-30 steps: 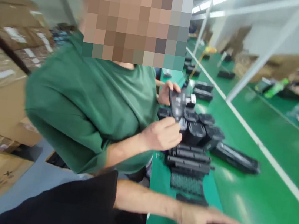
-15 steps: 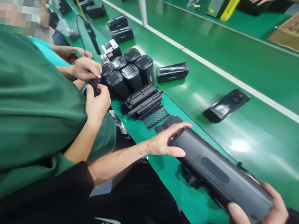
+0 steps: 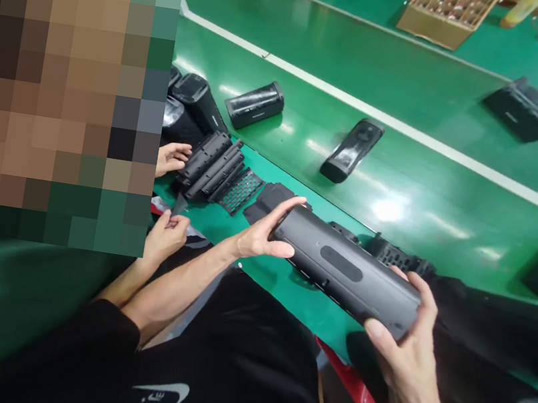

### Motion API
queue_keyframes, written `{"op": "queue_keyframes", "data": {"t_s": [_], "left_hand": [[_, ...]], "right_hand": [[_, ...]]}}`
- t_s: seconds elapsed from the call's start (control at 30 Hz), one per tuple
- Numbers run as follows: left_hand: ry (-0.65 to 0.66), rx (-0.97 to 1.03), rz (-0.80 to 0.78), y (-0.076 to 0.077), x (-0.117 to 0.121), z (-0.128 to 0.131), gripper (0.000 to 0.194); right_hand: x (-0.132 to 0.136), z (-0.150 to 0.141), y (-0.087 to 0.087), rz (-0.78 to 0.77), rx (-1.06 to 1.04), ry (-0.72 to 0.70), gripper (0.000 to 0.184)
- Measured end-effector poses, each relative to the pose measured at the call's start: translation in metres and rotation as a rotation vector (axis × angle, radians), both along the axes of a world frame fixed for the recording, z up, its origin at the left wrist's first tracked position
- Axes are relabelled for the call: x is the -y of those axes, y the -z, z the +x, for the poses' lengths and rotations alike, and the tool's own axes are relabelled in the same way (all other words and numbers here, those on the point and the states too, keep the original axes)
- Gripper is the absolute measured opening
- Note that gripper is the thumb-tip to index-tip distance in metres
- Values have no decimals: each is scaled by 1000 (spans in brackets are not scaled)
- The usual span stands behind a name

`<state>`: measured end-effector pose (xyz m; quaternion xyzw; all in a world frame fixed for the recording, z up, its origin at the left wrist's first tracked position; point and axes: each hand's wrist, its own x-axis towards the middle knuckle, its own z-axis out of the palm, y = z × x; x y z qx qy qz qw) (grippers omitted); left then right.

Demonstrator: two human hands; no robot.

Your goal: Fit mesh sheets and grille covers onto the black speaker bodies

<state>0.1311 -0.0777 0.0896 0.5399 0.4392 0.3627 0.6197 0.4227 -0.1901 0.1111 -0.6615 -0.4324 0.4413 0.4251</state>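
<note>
I hold a long black speaker housing (image 3: 346,274) level above the near edge of the green conveyor belt (image 3: 404,174). My left hand (image 3: 264,234) grips its left end with thumb and fingers around it. My right hand (image 3: 402,343) clasps its right end from below. A dark oval recess shows on the housing's top face. Under it, black plastic parts (image 3: 393,252) lie on the belt.
A co-worker in green sits close on my left, with hands (image 3: 163,229) by a stack of black ribbed parts (image 3: 214,165) and a mesh grille (image 3: 241,190). More black housings (image 3: 254,104) (image 3: 351,150) (image 3: 525,108) lie on the belt. A cardboard tray (image 3: 446,11) stands at the far side.
My view swung right, away from the co-worker. The housing, first low at my left hand, is now held at both ends and sits more centred.
</note>
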Motion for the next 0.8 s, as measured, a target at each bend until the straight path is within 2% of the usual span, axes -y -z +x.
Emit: {"op": "queue_keyframes", "data": {"t_s": [0.07,0.17,0.3,0.47,0.63,0.7,0.8], "left_hand": [[-12,4,-11,-2,-1,-1,97],[7,-1,-59,-1,-1,-3,99],[-16,16,-115,4,-2,-4,102],[-3,75,-73,6,1,0,107],[-56,21,-9,3,4,-1,98],[-7,-1,-24,1,4,-5,98],[43,7,-38,0,0,-10,98]], "right_hand": [[1,-6,-2,21,-18,0,97],[3,-13,4,46,-48,43,93],[3,-14,12,-11,-110,58,97],[0,-11,-7,-91,-188,52,106],[0,-14,-26,-196,-286,88,97],[2,-14,-27,-190,-298,78,91],[6,-13,-19,-156,-222,50,91]]}}
